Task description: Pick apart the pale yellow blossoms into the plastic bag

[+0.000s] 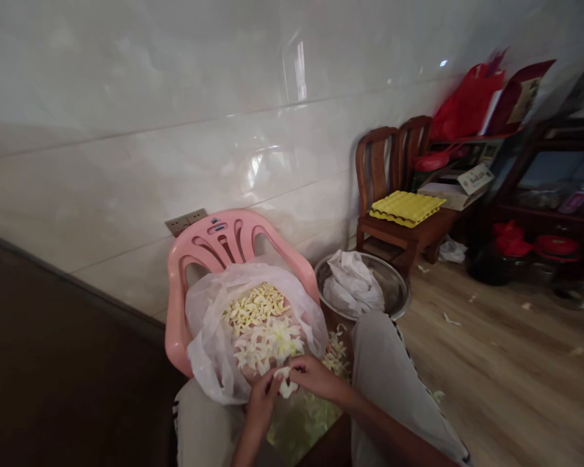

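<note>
Between my two hands is a white flower (287,387), just over the near edge of a plastic bag. My left hand (263,397) pinches it from the left with thumb and fingers. From the right, the fingers of my right hand (315,376) are closed on the same flower. The translucent white bag (209,353) lies spread open on a pink plastic chair (179,324). Inside it, pale yellow buds (255,305) are heaped toward the back. Larger opened white flowers (272,340) lie nearer to my hands.
Petals and scraps (316,415) lie below, between my knees. Right of the chair, a metal basin (396,295) holds a crumpled white bag (353,282). Yellow egg trays (407,207) rest on a wooden chair (377,228). A wall socket (178,224) is behind the pink chair.
</note>
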Motion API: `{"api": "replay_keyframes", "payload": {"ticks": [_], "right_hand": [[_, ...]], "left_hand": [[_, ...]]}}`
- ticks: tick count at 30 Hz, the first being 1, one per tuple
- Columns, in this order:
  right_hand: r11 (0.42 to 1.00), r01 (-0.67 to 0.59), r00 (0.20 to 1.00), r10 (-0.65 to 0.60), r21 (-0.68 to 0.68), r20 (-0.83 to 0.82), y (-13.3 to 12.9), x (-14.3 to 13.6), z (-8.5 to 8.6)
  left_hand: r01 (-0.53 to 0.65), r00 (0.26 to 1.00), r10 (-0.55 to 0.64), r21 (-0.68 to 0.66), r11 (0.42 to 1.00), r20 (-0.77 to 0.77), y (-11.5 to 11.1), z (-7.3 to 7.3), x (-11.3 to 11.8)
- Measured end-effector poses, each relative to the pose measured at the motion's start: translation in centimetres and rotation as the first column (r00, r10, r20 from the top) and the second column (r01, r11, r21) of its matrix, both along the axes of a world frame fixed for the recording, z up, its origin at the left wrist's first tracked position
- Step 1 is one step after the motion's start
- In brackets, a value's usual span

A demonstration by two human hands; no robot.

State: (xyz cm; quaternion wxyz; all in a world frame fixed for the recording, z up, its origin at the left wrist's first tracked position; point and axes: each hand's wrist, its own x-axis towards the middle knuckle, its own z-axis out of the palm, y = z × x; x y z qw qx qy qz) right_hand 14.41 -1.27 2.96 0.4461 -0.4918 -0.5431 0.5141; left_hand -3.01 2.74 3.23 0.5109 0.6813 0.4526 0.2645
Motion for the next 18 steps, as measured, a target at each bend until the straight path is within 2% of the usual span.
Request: {"api": "replay_keyframes", "payload": {"ticks": [4,14,16,18], "right_hand": [[0.999,-0.001,1.000,0.000,0.042,0.021,-0.26,0.02,0.35],[0.999,0.021,0.953,-0.033,0.044,0.301,-0.60,0.06,0.01],[0.995,0.083,0.946,-0.099,0.063,0.309,-0.53,0.23,-0.21],[0.976,0.202,0.932,-0.216,0.078,0.292,-0.06,0.44,-0.20]], "left_hand": [[0.018,0.999,-0.016,0.036,0.999,-0.042,-0.23,0.04,0.01],[-0.001,0.987,0.030,0.183,0.983,-0.155,-0.62,0.01,-0.19],[-0.003,0.985,0.035,0.183,0.983,-0.169,-0.63,-0.13,-0.26],[0.005,0.986,0.023,0.165,0.986,-0.167,-0.69,-0.34,-0.16]]}}
